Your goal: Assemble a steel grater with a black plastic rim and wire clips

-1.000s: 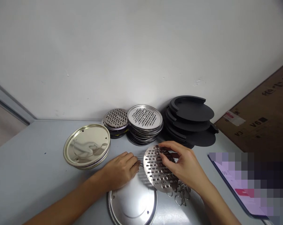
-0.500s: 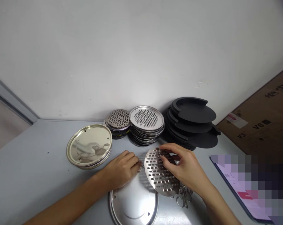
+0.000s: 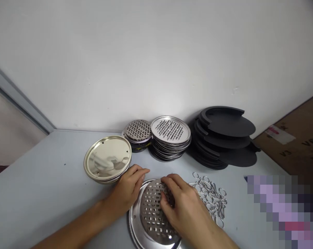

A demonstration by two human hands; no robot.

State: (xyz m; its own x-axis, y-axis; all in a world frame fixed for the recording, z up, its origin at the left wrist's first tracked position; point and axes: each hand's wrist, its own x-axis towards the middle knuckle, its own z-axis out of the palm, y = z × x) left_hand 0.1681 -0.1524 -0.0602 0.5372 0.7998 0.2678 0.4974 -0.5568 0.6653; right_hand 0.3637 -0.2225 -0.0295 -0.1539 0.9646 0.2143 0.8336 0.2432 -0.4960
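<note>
My right hand point(image 3: 186, 202) pinches the edge of a round perforated metal grater plate point(image 3: 152, 211), thumb on its face and fingers at the far rim. The plate is over a shiny round metal lid point(image 3: 135, 230) with a raised rim and a small hole. Along that lid's upper left rim lies my left hand point(image 3: 129, 190), its index finger stretched out to the right; I see nothing held in it. Its lower fingers are partly hidden. Just right of my right hand, small metal rings and clips point(image 3: 209, 197) lie loose on the table.
Gold-toned round lids point(image 3: 107, 157) are stacked at left. Behind stand a stack topped by a grater plate point(image 3: 139, 130), a stack of rimmed grater discs point(image 3: 170, 129), and black round trays point(image 3: 230, 122) against the wall. A cardboard box point(image 3: 288, 148) and a blurred-out screen are at right.
My right hand has brought the grater plate left and down over the metal lid, uncovering the rings and clips. My left hand has moved off the lid's middle to its rim, fingers loosened.
</note>
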